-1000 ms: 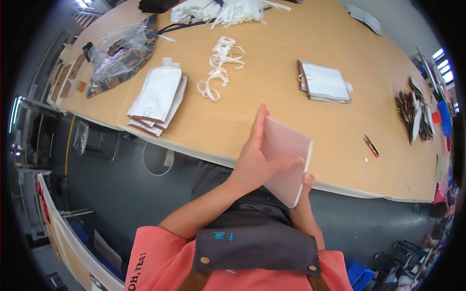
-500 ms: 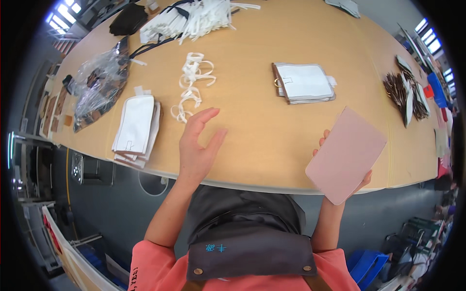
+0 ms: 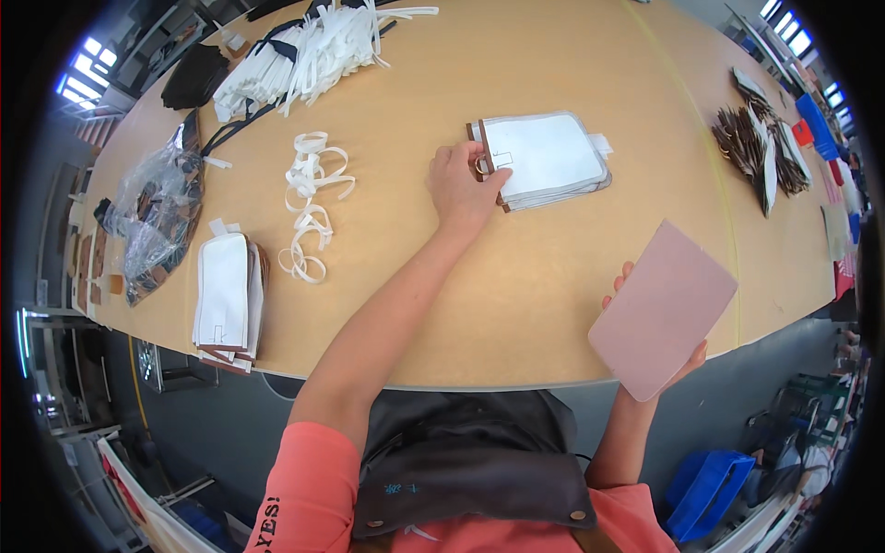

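We had both hands on the pink panel (image 3: pixel 664 311) a second earlier, in front of the body; half a second later our left hand was free of it, bare and half curled above the surface (image 3: pixel 516 304). By this moment our left hand (image 3: pixel 464 189) had come to the brown-edged stack of white pieces (image 3: pixel 544 157), touching it at the end with the small ring. Its thumb lay on the top white face and its fingers were at the brown edge; we could not tell whether that grip was clamped or only resting there.

Our right hand (image 3: pixel 680 370) kept the panel, its grip clamped on it from behind, with fingertips showing past the left edge and the thumb near the lower right one. The panel was tilted, over the near edge of the surface, much as half a second before. The second stack (image 3: pixel 224 290) and the curled white strips (image 3: pixel 309 189) lay untouched to our left.
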{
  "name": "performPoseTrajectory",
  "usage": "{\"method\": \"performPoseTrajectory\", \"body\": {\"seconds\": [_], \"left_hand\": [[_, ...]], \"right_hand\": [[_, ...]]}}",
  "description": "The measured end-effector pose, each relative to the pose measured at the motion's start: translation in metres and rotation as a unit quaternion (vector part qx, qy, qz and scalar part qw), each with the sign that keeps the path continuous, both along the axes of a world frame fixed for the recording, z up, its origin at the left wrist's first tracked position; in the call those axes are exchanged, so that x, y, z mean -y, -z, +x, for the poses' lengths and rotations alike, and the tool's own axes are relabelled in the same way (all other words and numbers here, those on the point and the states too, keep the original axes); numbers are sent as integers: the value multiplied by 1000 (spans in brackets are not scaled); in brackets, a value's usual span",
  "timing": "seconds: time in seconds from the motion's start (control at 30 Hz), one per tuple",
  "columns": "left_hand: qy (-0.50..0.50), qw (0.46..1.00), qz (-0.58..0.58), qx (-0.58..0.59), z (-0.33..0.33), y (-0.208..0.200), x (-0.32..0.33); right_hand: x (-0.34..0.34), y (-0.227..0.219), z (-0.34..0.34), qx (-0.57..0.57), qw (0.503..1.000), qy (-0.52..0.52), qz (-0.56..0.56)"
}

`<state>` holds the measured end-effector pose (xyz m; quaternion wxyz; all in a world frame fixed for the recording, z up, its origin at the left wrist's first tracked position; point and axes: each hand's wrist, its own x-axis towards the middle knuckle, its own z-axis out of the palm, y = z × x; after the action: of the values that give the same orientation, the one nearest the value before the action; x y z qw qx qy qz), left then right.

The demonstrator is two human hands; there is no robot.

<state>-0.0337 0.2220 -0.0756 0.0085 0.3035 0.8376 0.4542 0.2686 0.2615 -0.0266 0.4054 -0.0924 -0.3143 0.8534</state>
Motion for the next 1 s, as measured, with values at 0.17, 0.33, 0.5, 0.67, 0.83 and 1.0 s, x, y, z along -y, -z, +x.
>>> {"method": "performPoseTrajectory", "body": {"seconds": [0.17, 0.33, 0.5, 0.67, 0.83, 1.0], "left_hand": [[53, 987, 118, -99, 4, -6, -2], [215, 935, 226, 167, 35, -74, 11], [182, 892, 234, 342, 34, -92, 95], [70, 873, 70, 478, 27, -50, 196], [105, 860, 100, 489, 47, -35, 224], [137, 827, 101, 535, 45, -38, 231]], "right_hand": [[-1, -1, 5, 15, 1000, 15, -22], [-1, -12, 13, -4, 999, 24, 23], [1, -34, 28, 43, 994, 34, 93], [10, -40, 15, 205, 937, 13, 284], [23, -48, -50, 277, 740, -11, 612], [36, -42, -99, 296, 535, -38, 790]]}}
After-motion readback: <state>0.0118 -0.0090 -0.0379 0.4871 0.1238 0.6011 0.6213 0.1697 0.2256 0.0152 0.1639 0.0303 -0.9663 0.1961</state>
